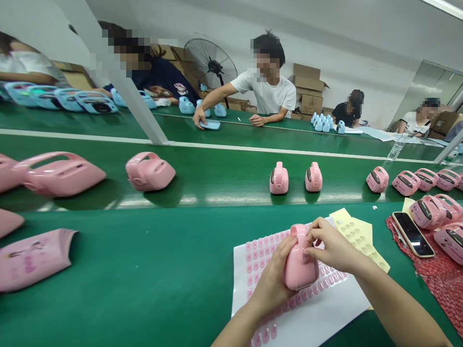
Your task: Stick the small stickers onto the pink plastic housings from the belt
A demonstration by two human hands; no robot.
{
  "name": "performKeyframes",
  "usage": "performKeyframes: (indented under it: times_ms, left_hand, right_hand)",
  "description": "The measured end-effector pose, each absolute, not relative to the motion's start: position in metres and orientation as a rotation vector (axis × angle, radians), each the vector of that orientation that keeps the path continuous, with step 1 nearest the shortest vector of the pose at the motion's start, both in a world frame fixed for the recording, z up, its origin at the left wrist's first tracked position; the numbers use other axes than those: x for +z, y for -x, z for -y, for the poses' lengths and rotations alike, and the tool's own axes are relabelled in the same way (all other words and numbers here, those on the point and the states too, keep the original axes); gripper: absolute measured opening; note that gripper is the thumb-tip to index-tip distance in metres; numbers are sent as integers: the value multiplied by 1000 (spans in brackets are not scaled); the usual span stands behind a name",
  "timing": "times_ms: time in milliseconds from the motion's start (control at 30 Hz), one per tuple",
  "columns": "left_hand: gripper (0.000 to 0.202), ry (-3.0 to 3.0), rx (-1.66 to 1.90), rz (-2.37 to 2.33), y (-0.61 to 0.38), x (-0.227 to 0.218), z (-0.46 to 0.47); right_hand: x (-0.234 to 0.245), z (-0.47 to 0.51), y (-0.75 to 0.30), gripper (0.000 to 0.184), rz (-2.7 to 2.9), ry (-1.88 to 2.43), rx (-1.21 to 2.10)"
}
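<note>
A pink plastic toy camera shell (297,267) sits upright in my left hand (272,277), which wraps round its left side. My right hand (331,246) is closed in a pinch with its fingertips pressed against the upper right face of the shell. Under both hands lies a white sticker sheet (318,313) with rows of small pink stickers. A yellow backing sheet (356,233) lies just beyond my right hand.
Several pink shells (279,179) stand on the green conveyor belt (217,178), more (432,209) crowd the right beside a phone (413,233) on red cloth (439,279). Large pink shells (60,173) lie left. Across the belt, people handle blue shells (210,124).
</note>
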State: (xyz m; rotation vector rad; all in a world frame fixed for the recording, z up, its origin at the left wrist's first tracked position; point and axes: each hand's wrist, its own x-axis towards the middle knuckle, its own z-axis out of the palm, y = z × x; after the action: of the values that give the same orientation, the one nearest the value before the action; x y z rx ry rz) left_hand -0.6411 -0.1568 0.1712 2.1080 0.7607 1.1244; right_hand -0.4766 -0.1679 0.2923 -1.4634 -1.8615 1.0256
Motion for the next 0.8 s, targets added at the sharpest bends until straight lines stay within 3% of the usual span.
performKeyframes:
  times_ms: [233, 400, 500, 667, 800]
  left_hand:
    - [79, -2103, 1141, -786, 639, 174, 157]
    - [83, -2092, 1182, -809, 640, 172, 157]
    - [84, -2108, 1176, -828, 640, 171, 157]
    - [77, -2132, 1174, -699, 641, 178, 164]
    - [84, -1944, 1051, -584, 647, 189, 174]
  right_hand:
    - [286, 173, 479, 15, 1954, 1431, 796]
    - [269, 179, 481, 10, 2105, 1375, 371]
    - [256, 183, 482, 32, 2093, 1388, 181]
    - [250, 170, 471, 64, 2023, 1335, 580]
    - [243, 151, 452, 55, 1937, 1263, 1047]
